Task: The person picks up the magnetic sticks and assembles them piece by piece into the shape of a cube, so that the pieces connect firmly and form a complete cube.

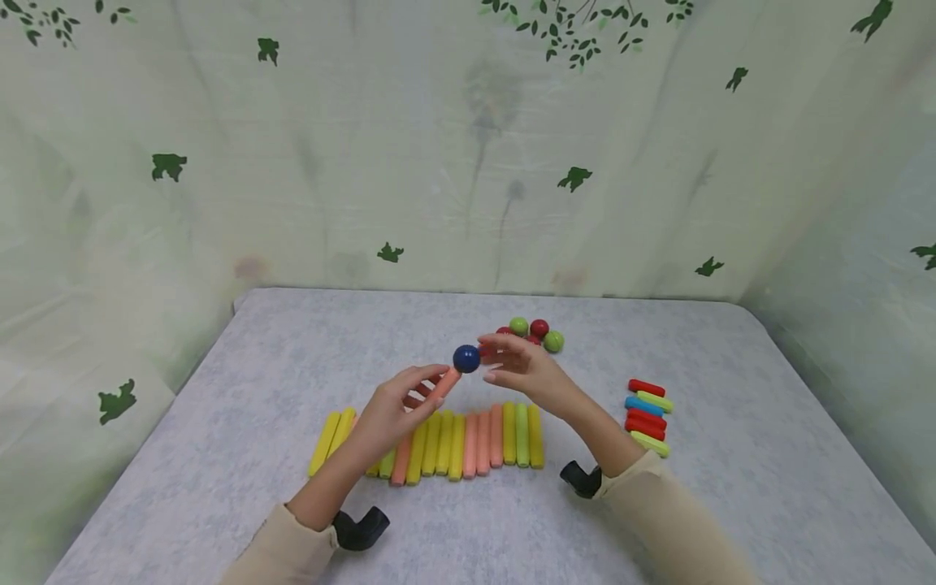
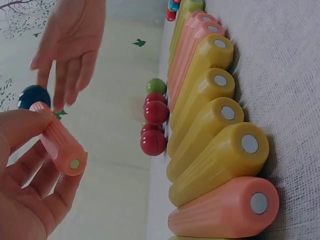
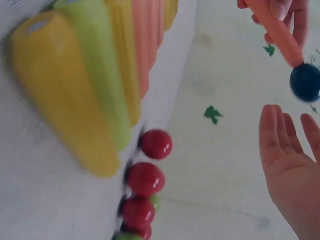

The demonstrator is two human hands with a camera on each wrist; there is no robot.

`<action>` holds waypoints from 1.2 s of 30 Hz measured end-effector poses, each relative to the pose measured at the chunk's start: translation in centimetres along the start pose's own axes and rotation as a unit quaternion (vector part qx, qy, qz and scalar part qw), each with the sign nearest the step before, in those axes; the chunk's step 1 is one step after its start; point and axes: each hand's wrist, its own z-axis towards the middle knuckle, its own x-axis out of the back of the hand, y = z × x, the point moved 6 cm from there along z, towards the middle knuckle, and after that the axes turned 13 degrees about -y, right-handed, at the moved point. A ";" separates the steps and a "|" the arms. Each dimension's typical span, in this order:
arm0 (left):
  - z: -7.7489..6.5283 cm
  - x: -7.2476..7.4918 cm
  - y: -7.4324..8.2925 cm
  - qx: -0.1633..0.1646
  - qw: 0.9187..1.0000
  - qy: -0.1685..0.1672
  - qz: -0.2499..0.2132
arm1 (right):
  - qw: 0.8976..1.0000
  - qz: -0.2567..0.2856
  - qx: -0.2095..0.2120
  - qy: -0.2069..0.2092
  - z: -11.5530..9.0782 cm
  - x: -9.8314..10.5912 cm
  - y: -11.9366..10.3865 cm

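My left hand (image 1: 395, 406) pinches a salmon-pink stick (image 2: 61, 140) between thumb and fingers, held up above the table. A dark blue ball (image 1: 466, 358) sits at the stick's upper end, touching it. Just right of the ball is my right hand (image 1: 522, 370), its fingers extended and nothing held in them; in the right wrist view a gap shows between its fingertips and the ball (image 3: 305, 82). Below the hands lies a row of yellow, green and pink sticks (image 1: 444, 443), side by side, with pale round discs in their ends. The left forearm hides part of that row.
Behind the right hand several red and green balls (image 1: 539, 328) are grouped on the table (image 1: 292, 333). Over on the right lies a stack of short red, blue and green sticks (image 1: 647, 422). A leaf-patterned curtain (image 1: 431, 162) stands behind and beside the table.
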 end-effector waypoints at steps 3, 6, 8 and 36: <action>0.0 0.3 -0.3 0.019 0.999 0.016 -0.024 | 0.999 -0.028 -0.034 0.020 -1.3 1.1 1.9; 0.0 0.5 -0.6 0.031 0.998 0.022 -0.053 | 0.993 -0.067 -0.088 0.027 -3.1 1.7 3.7; 0.0 0.5 -0.7 0.037 0.997 0.020 -0.071 | 0.988 -0.082 -0.128 0.022 -4.2 1.9 5.0; 0.1 1.2 2.0 0.030 0.985 0.030 -0.165 | 0.967 -0.228 -0.098 0.051 -2.3 1.3 1.5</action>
